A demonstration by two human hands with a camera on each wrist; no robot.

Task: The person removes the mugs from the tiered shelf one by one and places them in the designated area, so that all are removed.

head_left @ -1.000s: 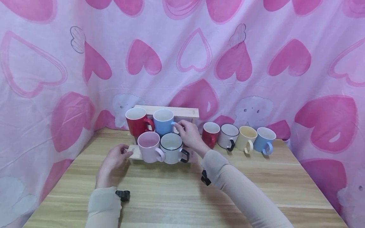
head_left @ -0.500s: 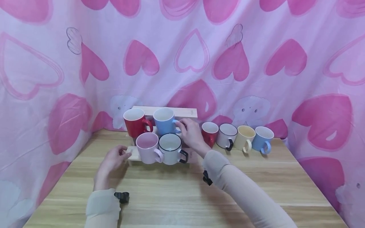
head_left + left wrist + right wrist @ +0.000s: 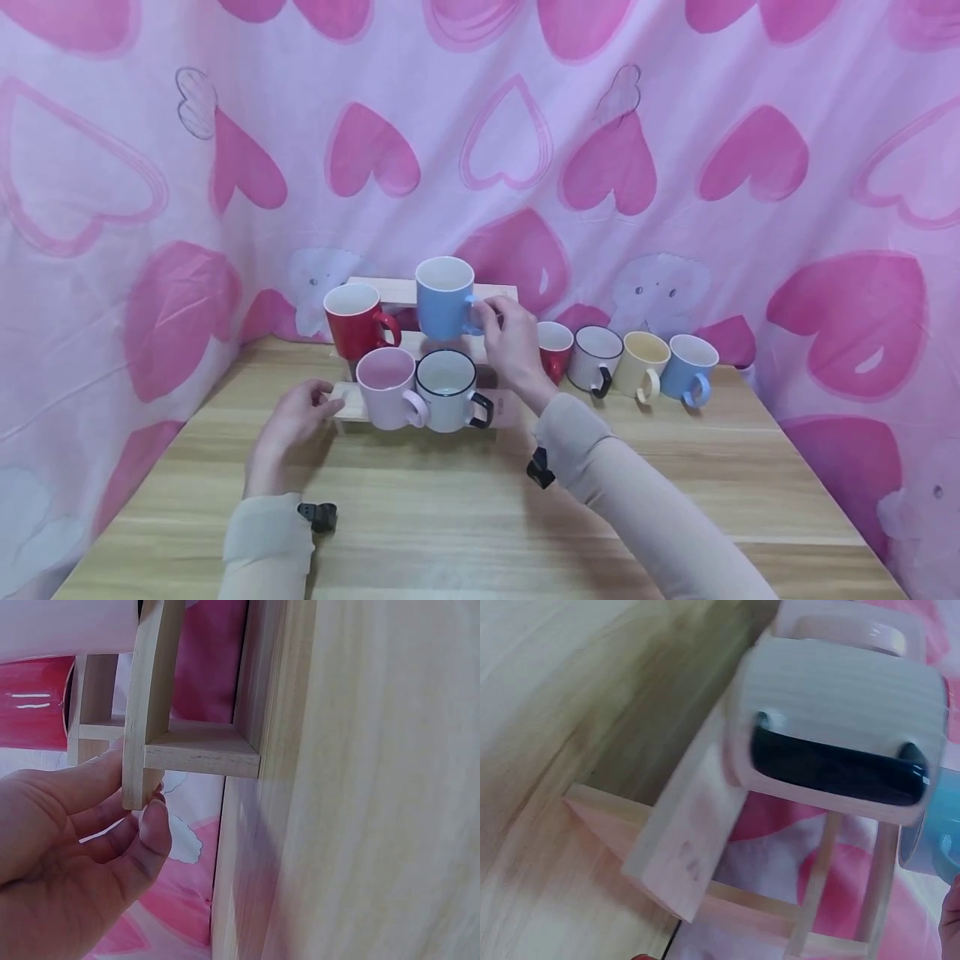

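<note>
My right hand (image 3: 513,342) pinches the handle of a blue mug (image 3: 444,300), which hangs upright over the tiered wooden rack (image 3: 351,407). At the edge of the right wrist view, only a bit of this blue mug (image 3: 934,825) and my fingertips show. With thumb and fingers, my left hand (image 3: 82,840) grips the end of the rack's lowest board (image 3: 146,712). On that board stand a pink mug (image 3: 386,392) and a white mug (image 3: 446,396) with black rim and handle. A red mug (image 3: 352,325) sits behind, on the middle tier's left.
Right of the rack, a row of mugs stands on the wooden table (image 3: 420,517): red (image 3: 555,342), white with a black handle (image 3: 596,358), cream (image 3: 641,367) and blue (image 3: 688,371). A pink heart-patterned curtain (image 3: 300,125) hangs behind and at both sides.
My right hand has raised the blue mug from the middle tier, up and slightly to the right. The left hand keeps its place at the rack's end.
</note>
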